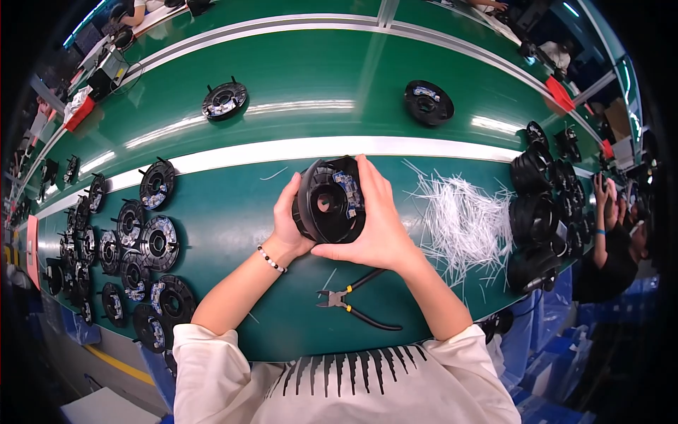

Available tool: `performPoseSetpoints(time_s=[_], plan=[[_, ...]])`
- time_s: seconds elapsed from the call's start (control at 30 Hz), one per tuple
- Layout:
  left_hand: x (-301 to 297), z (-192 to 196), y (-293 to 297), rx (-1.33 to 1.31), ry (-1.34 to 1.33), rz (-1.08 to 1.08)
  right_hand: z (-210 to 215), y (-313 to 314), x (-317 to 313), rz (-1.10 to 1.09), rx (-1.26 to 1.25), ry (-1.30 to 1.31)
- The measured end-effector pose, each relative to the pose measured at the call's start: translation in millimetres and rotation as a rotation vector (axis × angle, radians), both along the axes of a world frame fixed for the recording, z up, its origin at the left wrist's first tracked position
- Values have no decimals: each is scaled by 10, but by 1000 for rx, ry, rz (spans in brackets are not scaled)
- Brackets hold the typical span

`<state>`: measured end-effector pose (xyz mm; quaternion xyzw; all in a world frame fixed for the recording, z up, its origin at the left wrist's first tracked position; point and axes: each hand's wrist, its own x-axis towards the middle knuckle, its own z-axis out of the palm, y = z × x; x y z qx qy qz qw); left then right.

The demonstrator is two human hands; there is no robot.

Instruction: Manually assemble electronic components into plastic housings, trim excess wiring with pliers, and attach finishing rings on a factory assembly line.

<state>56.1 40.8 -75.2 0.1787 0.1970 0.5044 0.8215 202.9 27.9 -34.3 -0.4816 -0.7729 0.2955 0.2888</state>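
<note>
We held a round black plastic housing with small blue and white parts set around its inner rim (330,201) up off the green tabletop (282,318), tilted so its open face and central hole looked toward us, which let us see inside it. Our left hand (291,215) cupped the housing's left edge, the fingers wrapped behind the rim and out of sight, the thumb lying along the side. Our right hand (378,222) closed around the right edge, fingers curled over the top and thumb pressed along the underside, so the piece was clamped between both palms.

Just below our hands, black-handled side cutters (353,302) lay on the tabletop with the jaws pointing left, within easy reach. To the right, a loose heap of thin white plastic strips (462,215) lay spread out, apart from the rest. Similar black discs (145,244) lay crowded in rows on our left, and dark stacked housings (540,219) stood on our right. Two more discs (224,99) sat on the green conveyor belt (318,78) beyond.
</note>
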Motion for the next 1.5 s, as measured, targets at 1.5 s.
performPoseSetpoints(time_s=[1.5], plan=[[346,-125,963,-158,145,-20,-261,-412,818,-377,375,159]])
